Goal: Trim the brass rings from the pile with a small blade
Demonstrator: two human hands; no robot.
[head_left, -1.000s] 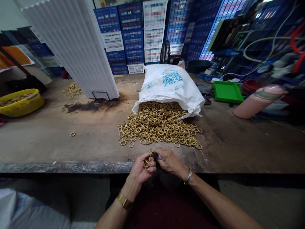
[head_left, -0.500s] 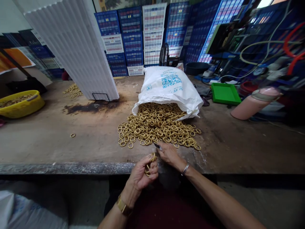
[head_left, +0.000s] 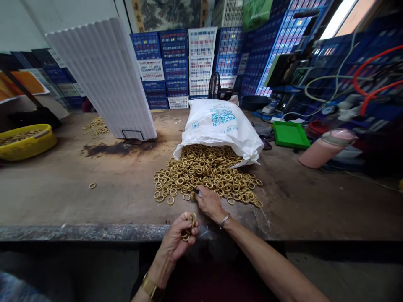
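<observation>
Several brass-coloured metal rings [head_left: 193, 219] are clasped in my left hand [head_left: 176, 238], held just over the table's front edge with the fingers curled round them. My right hand [head_left: 210, 204] is closed at the near edge of a heap of the same rings [head_left: 208, 176]. From its thumb side juts a slim pen-like tool [head_left: 197, 192] with a black end; the fingertips and whatever they touch underneath are hidden. The heap spills out of the mouth of a white woven sack [head_left: 217, 121] lying on the table.
One stray ring [head_left: 92, 186] lies to the left on the table [head_left: 56, 197]. Farther back stand a white corrugated panel [head_left: 107, 84] and a yellow basin [head_left: 28, 147] of rings. A green tray [head_left: 291, 135] and a pink bottle [head_left: 325, 149] are at right; stacked crates [head_left: 174, 63] line the back.
My right hand has moved a little left and farther in along the heap's near edge. My left hand still grips its rings. The view has tilted up slightly.
</observation>
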